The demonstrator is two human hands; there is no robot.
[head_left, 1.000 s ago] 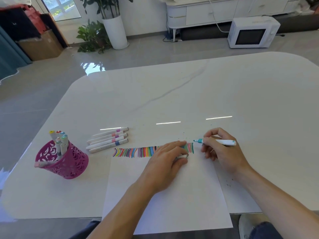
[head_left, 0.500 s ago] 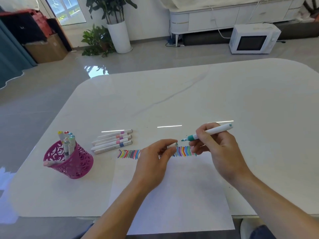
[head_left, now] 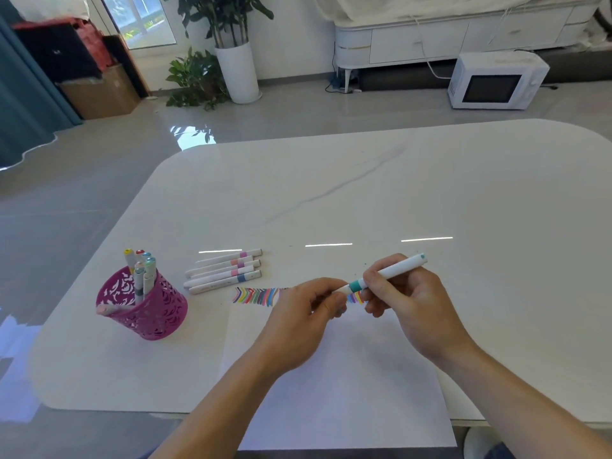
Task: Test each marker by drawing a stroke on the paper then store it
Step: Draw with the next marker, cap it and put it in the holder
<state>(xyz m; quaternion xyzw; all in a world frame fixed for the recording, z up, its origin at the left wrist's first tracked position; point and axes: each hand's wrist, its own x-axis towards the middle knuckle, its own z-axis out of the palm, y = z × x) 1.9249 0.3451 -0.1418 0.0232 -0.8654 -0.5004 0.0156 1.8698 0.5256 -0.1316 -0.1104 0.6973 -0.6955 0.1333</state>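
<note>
My right hand [head_left: 409, 303] grips a white marker with a teal band [head_left: 390, 271], held just above the top edge of the white paper [head_left: 347, 385]. My left hand [head_left: 304, 323] pinches the marker's cap [head_left: 342, 289] against its teal tip end. A row of coloured strokes [head_left: 256, 295] runs along the paper's top edge, partly hidden by both hands. Several white markers [head_left: 225, 271] lie side by side on the table left of the strokes. A magenta pen holder [head_left: 142, 309] at the left holds several markers upright.
The white marble table [head_left: 397, 200] stretches far beyond the paper, its rounded edge near the holder. On the floor behind stand a microwave [head_left: 495, 82], a white cabinet, potted plants and a cardboard box.
My left hand lifted off the paper with the cap and brought it to the marker's tip. My right hand raised the marker from the strokes and tilted its rear end up and right.
</note>
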